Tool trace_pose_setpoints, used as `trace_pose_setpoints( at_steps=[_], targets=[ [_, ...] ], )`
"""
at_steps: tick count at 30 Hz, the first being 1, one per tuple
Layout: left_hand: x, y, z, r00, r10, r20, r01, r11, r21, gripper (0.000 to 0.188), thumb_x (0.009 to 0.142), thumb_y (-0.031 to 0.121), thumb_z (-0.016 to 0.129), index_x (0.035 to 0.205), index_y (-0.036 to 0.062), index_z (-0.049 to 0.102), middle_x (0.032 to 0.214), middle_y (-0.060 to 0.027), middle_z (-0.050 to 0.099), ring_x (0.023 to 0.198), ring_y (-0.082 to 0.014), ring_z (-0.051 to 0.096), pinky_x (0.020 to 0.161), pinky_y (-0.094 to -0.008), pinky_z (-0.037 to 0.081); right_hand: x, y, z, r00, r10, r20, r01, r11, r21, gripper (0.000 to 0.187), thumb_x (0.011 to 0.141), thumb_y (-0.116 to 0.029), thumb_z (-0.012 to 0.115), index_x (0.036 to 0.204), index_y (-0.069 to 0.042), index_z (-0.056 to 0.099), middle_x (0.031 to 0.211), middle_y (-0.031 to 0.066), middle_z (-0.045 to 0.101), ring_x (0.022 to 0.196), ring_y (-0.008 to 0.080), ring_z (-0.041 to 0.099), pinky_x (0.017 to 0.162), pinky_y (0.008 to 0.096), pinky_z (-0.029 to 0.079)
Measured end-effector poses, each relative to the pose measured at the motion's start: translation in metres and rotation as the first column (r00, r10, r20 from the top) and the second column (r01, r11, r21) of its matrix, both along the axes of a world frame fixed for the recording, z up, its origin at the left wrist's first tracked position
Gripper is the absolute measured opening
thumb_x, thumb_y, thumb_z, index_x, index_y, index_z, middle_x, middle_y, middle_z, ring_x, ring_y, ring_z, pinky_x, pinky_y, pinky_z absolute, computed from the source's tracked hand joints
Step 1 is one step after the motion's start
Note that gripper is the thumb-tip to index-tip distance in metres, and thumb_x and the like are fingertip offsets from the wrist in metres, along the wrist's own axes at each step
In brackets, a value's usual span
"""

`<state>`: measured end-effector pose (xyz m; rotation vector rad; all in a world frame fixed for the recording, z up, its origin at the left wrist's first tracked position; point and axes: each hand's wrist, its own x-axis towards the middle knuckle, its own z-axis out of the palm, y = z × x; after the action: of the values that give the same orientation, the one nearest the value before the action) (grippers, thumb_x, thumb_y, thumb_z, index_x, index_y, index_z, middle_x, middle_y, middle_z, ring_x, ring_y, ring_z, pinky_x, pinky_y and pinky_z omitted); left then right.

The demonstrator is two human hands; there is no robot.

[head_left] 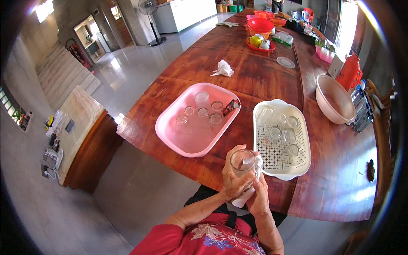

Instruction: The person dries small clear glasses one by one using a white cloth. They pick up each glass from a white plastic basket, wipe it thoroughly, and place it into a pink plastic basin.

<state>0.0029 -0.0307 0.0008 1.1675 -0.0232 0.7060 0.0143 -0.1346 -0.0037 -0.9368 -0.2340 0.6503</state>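
A clear drinking glass [242, 163] is upright near the table's front edge, gripped by my left hand [231, 182]. My right hand [260, 196] presses a white cloth [243, 198] to the glass's right side, and the cloth hangs down between both hands. Left of them, a pink tub [173, 143] contains several glasses [202, 99] and a dark printed packet [231, 107] leaning at its right wall. Close on the right stands a white slotted draining basket [259, 165], with several clear glasses [289, 135] inside.
A crumpled white tissue [223, 69] lies beyond the pink tub. A large pale pink basin [335, 100] and a red jug [349, 72] stand at right. Farther back are a clear lid [285, 62], red bowls [260, 25] and a red plate [259, 47] with fruit.
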Motion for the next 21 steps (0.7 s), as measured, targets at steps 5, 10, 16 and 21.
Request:
trace_pose_setpoints(
  at_steps=[5, 10, 16, 21],
  targets=[
    [0.007, 0.006, -0.013, 0.997, 0.049, 0.065, -0.057, 0.990, 0.128, 0.075, 0.081, 0.035, 0.070, 0.133, 0.0038, 0.025, 0.105, -0.0152, 0.058, 0.095, -0.0190, 0.056, 0.086, -0.0314, 0.045, -0.002, -0.010, -0.001, 0.985, 0.135, -0.104, -0.139, 0.990, -0.029, 0.049, 0.088, -0.021, 0.052, 0.131, -0.002, 0.039, 0.122, 0.0093, 0.052, 0.109, 0.0192, 0.052, 0.093, 0.0329, 0.041],
    [0.005, 0.020, -0.002, 0.939, -0.302, -0.163, 0.266, 0.940, -0.213, 0.063, 0.089, 0.038, 0.059, 0.132, 0.0044, 0.026, 0.098, -0.0139, 0.060, 0.092, -0.0177, 0.057, 0.083, -0.0312, 0.045, -0.004, -0.018, 0.003, 0.499, 0.328, 0.802, 0.145, 0.881, -0.450, 0.044, 0.079, 0.001, 0.050, 0.123, 0.002, 0.047, 0.123, 0.0112, 0.049, 0.113, 0.0223, 0.048, 0.094, 0.0346, 0.041],
    [-0.011, 0.012, 0.000, 0.940, -0.333, -0.068, 0.328, 0.942, -0.074, 0.074, 0.082, 0.039, 0.068, 0.132, 0.0036, 0.027, 0.102, -0.0139, 0.059, 0.097, -0.0178, 0.055, 0.087, -0.0327, 0.044, 0.006, -0.026, 0.008, 0.958, 0.163, 0.237, -0.037, 0.887, -0.460, 0.030, 0.086, -0.008, 0.051, 0.115, -0.001, 0.054, 0.092, 0.0020, 0.060, 0.080, 0.0092, 0.056, 0.070, 0.0238, 0.046],
    [-0.007, 0.008, 0.002, 0.980, -0.163, -0.114, 0.176, 0.978, 0.111, 0.084, 0.073, 0.028, 0.079, 0.134, 0.0046, 0.026, 0.101, -0.0100, 0.057, 0.095, -0.0163, 0.054, 0.087, -0.0293, 0.044, -0.005, -0.031, 0.004, 0.923, 0.298, 0.245, -0.162, 0.875, -0.456, 0.031, 0.084, -0.006, 0.050, 0.115, 0.001, 0.051, 0.089, 0.0065, 0.059, 0.079, 0.0115, 0.055, 0.070, 0.0274, 0.047]
  ],
)
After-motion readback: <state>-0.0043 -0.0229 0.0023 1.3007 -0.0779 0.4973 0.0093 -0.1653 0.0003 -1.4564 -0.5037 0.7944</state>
